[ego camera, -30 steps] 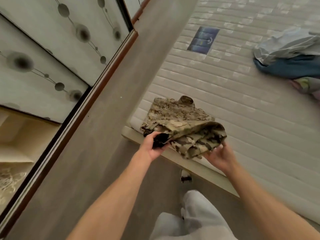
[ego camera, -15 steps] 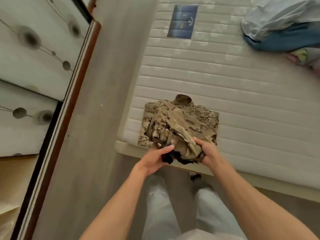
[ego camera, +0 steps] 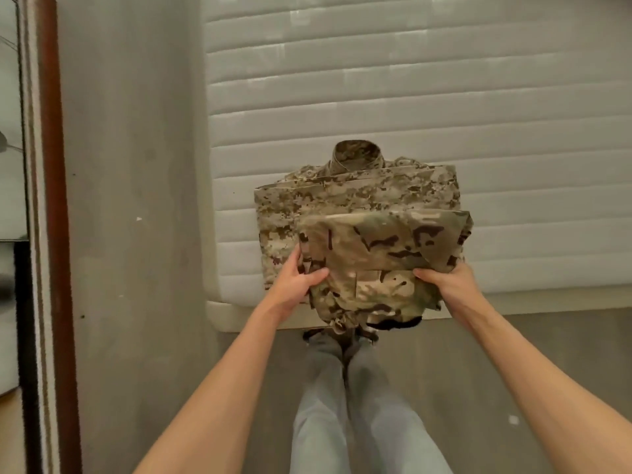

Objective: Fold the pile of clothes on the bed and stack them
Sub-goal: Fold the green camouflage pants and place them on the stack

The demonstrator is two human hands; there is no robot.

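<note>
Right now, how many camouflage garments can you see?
2. A folded camo shirt lies at the mattress corner; a second camo garment is held over it by both hands. Others may lie beneath.

The camouflage bundle [ego camera: 379, 261] covers the near half of the folded camouflage jacket [ego camera: 284, 213] and most fingers of both hands. The mattress [ego camera: 410, 80] runs off the far and right edges.
</note>
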